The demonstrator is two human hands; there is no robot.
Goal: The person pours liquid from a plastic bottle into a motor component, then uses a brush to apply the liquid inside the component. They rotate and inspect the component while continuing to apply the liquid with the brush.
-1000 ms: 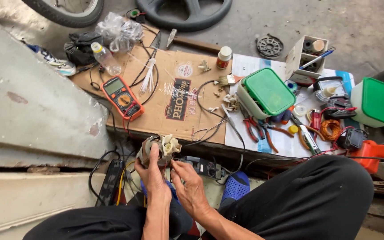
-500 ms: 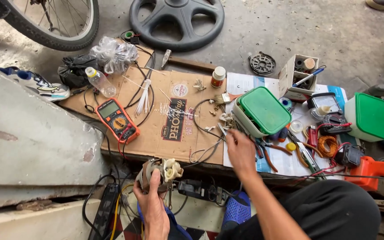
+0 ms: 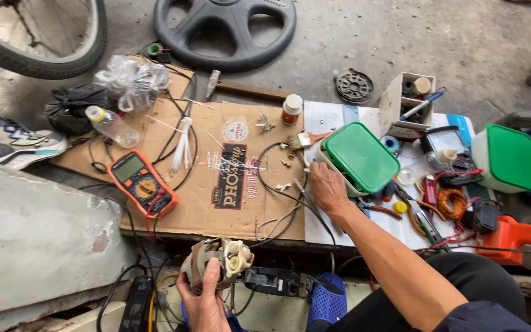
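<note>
Two hands at work over a cluttered cardboard sheet on the floor.

At the near left, the left hand [image 3: 207, 301] is clamped around a small motor [image 3: 216, 264] with a white end. On the cardboard [image 3: 228, 178] farther left lies an orange meter [image 3: 141, 189]. To the right, the right hand [image 3: 327, 187] rests loosely open on thin wires [image 3: 299, 193], touching a green-lidded box [image 3: 359, 157].

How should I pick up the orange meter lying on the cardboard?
Grip the orange rectangular multimeter across its two long sides, coming from above. It lies flat, face up, on the brown cardboard sheet, so those narrow edges are free. Its red and black leads trail off the lower end, so lift gently.
</note>
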